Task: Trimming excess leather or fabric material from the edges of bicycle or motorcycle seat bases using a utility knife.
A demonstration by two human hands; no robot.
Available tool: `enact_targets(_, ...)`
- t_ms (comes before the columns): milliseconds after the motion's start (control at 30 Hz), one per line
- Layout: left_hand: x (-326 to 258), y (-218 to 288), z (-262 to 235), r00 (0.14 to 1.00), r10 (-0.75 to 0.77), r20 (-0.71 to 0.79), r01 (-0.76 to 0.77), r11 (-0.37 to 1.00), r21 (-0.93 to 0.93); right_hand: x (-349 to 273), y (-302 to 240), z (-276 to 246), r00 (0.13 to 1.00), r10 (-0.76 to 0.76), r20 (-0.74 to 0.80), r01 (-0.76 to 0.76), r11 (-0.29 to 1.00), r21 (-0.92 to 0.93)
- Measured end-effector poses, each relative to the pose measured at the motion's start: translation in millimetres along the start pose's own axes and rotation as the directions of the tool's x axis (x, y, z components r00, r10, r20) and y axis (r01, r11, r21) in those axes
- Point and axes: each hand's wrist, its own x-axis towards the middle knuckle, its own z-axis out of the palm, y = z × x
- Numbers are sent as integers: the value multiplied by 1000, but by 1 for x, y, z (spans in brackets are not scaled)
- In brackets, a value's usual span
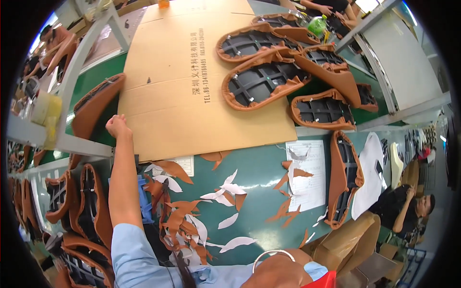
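Observation:
My left hand (118,126) reaches far forward on the left, its fingers closed at the left edge of a large flat cardboard sheet (163,105). What lies inside the fingers is partly hidden. Several brown upholstered pads (266,79) with black ribbed undersides rest on the sheet's right part and beside it. Another brown pad (93,108) leans just beyond the left hand. Low in the picture, close up, a bare arm with a white bangle (273,253) seems to be mine; my right hand (261,276) is there at most in part, its fingers hidden.
Brown and white offcuts (192,221) litter the green tabletop (254,173). A printed sheet (312,192) lies beside an upright brown pad (343,177). Grey metal frame posts (79,72) rise at left and right. More pads (91,206) stand at left. A co-worker (401,211) sits at right.

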Motion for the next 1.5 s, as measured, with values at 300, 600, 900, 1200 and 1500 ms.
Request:
enact_targets(300, -220, -67, 123, 379, 15, 925, -490, 852, 186, -83, -16, -27, 991, 120, 52, -129, 964, 233)
enact_targets(600, -284, -69, 172, 229, -109, 967, -432, 879, 201, -224, -67, 81, -116, -317, -941, -178, 939, -294)
enact_targets(900, -345, -16, -36, 180, -207, 962, -86, 971, 225, -286, -59, 104, -442, -402, -802, -435, 878, -201)
enact_targets(1200, -399, -52, -409, 9, -690, 723, -448, 644, 620, -307, -51, 113, -381, -533, -755, -797, 603, -23)
enact_targets(1500, -391, 74, -302, -342, -680, 649, -43, 701, 711, -322, -27, 158, -199, -481, -854, -974, 193, 118)
